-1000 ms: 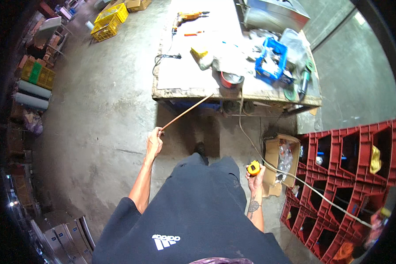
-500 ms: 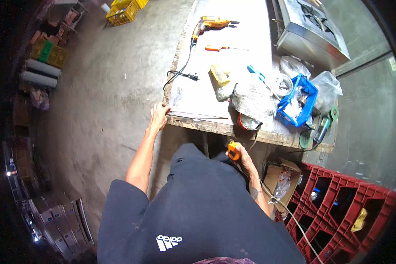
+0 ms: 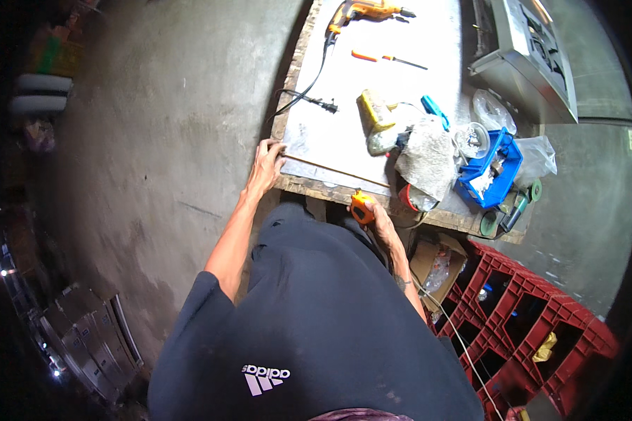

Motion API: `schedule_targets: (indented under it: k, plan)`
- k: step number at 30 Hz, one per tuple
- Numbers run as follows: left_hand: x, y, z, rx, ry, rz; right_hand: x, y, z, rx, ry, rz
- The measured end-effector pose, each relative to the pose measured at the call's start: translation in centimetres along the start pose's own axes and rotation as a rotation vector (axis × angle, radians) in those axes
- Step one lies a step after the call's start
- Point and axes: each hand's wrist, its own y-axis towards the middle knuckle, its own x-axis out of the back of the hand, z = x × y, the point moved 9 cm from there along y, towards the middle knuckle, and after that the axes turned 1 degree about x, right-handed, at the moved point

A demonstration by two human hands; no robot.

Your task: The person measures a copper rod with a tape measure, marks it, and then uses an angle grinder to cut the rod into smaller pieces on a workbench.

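Right now the person stands at the near edge of a workbench [image 3: 428, 42], seen from above over a dark shirt. At about eleven o'clock from the picture's centre, the left hand [image 3: 265, 167] rests on the bench's near left corner, fingers spread and laid flat on the edge; it appears to press down the end of a thin tape blade [image 3: 333, 172], though whether it pinches anything I cannot tell. That blade runs as a pale line along the near edge of the bench, from the left hand toward three o'clock. At its other end the right hand [image 3: 376, 219] is closed around an orange and yellow tape measure [image 3: 362, 206], held just at the bench's near edge, roughly at twelve o'clock from the centre.

Farther back on the bench, toward twelve o'clock, lies an orange power drill [image 3: 361, 10], its black cord [image 3: 309, 95] trailing down the left side. A screwdriver [image 3: 387, 59] with an orange handle lies just right of the cord. Toward one o'clock sit a yellow block-shaped tool [image 3: 376, 111], a grey rag [image 3: 428, 156] and a blue plastic bin [image 3: 490, 168] of small parts. Red crates [image 3: 534, 323] stand on the floor at four o'clock, with an open cardboard box [image 3: 435, 263] beside them.
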Motion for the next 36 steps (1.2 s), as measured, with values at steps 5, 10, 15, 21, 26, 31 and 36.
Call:
schedule_targets:
  k: [5,10,15,21,26,31,36]
  plan:
    - [1.0,-4.5,-2.6,0.375,-0.569,0.358,-8.0,3.4,2.2,-0.009,-0.429,0.034]
    - [2.0,-7.7,-2.3,0.52,-0.76,0.456,-17.3,5.2,5.7,0.316,-0.955,0.112]
    - [3.8,-7.4,-0.1,0.48,-0.612,0.446,-19.9,6.2,6.3,0.203,-1.157,0.122]
    - [2.5,-5.7,-1.7,0.338,-0.571,0.553,-18.1,5.5,6.6,0.165,-1.078,0.032]
    - [1.5,-3.4,-0.6,0.208,-0.432,0.457,-15.5,5.5,6.4,0.209,-0.947,-0.167]
    - [2.0,1.5,1.1,-0.101,-0.13,0.164,-6.8,5.9,5.5,0.256,-0.841,-0.539]
    - [-0.3,3.2,2.3,-0.13,-0.048,0.308,-1.4,8.2,2.6,0.291,-0.822,-0.631]
